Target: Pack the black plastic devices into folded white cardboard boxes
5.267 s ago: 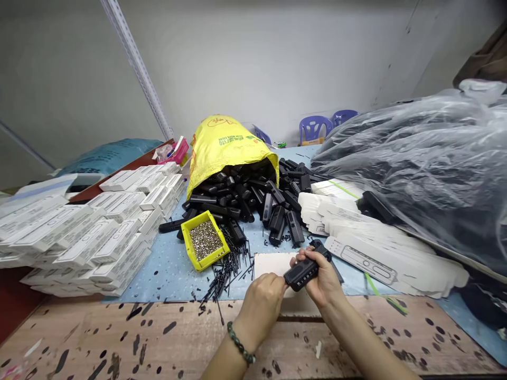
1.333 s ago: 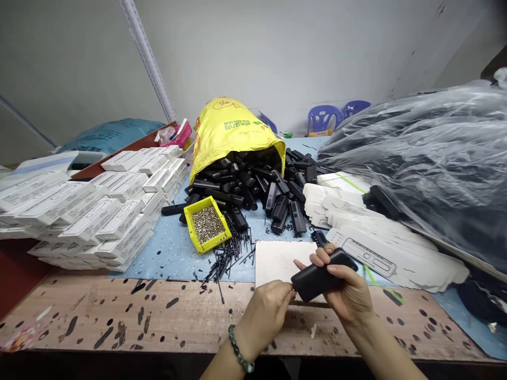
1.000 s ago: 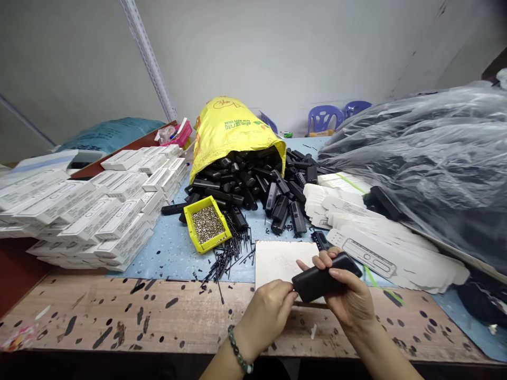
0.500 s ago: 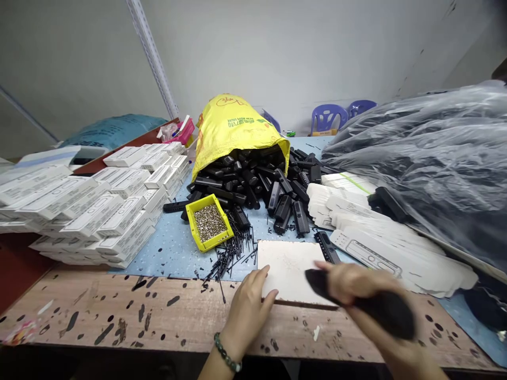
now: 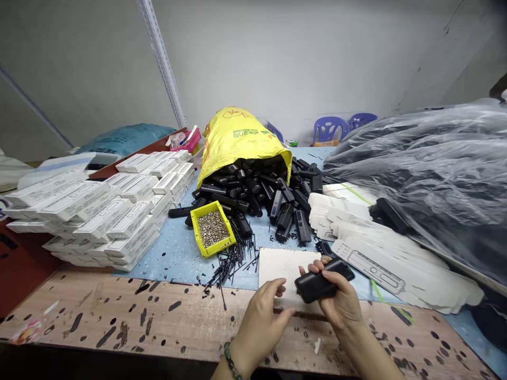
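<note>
My right hand grips a glossy black elongated plastic case, tilted in the fingers over the white board. To its left, my left hand holds nothing. Its fingers are curved, with the thumb apart, over the board's near left part. Past the board lie loose black ribbed cases, spilling from the yellow sack. A yellow tray of small metal screws stands left of them. Thin black rods lie heaped between tray and board.
Stacked white boxes fill the left of the table. On the right lie flat printed white cartons, with a large plastic-wrapped dark bundle behind. Purple chairs stand at the back. The wooden table edge runs in front.
My right hand has come left and in over the board with the black object, which was blurred before. My left hand has lifted off the board's corner and shifted slightly right.
</note>
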Tool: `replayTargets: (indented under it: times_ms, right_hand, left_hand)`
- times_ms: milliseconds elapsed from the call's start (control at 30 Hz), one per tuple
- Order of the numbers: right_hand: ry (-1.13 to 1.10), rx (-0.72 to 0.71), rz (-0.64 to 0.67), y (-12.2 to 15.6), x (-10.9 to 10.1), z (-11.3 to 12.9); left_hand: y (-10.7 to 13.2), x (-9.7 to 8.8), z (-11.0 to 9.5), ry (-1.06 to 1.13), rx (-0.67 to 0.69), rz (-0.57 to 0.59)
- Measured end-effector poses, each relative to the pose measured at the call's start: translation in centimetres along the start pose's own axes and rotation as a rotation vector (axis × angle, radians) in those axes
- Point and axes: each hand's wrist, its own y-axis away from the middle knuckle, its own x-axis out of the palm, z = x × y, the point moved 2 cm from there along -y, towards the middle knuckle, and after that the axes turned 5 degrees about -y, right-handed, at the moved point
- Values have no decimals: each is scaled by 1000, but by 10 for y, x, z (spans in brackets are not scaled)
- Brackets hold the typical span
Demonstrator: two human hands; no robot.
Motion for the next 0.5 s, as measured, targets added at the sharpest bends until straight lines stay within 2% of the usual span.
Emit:
replayTargets:
  times_ms: [167,367,500]
  right_hand:
    - [27,1,63,8,8,-1]
    - [26,20,-119,10,10,4]
    - [-116,29,-113,7,16,10]
  left_hand:
    - [-4,12,-18,136,20,8]
    - [-5,15,-18,73,65,-61]
    - [-1,7,-17,76,29,-46]
